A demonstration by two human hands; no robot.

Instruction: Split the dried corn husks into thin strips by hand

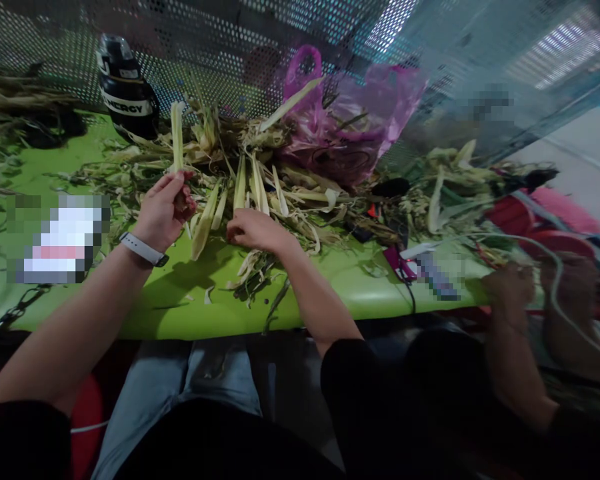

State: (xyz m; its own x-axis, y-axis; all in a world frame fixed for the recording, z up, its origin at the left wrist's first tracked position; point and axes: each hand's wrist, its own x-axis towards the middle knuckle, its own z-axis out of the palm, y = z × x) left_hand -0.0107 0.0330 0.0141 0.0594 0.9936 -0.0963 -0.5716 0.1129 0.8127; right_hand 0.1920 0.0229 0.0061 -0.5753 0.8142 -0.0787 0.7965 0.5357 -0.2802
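My left hand is raised over the green table with its fingers pinched on a pale strip of dry corn husk, which stands upright above the fingers. Low over the front of the husk pile is my right hand, its fingers curled in. Several yellowish husk strips lie just beyond its knuckles. Whatever those curled fingers hold, if anything, is hidden. Between the two hands, a broad loose husk leans down toward the table.
On the green table stand a black bottle and a pink plastic bag. A lit phone lies left; another blurred device with cables lies right. A co-worker's hands are at the right. Behind runs a perforated metal panel.
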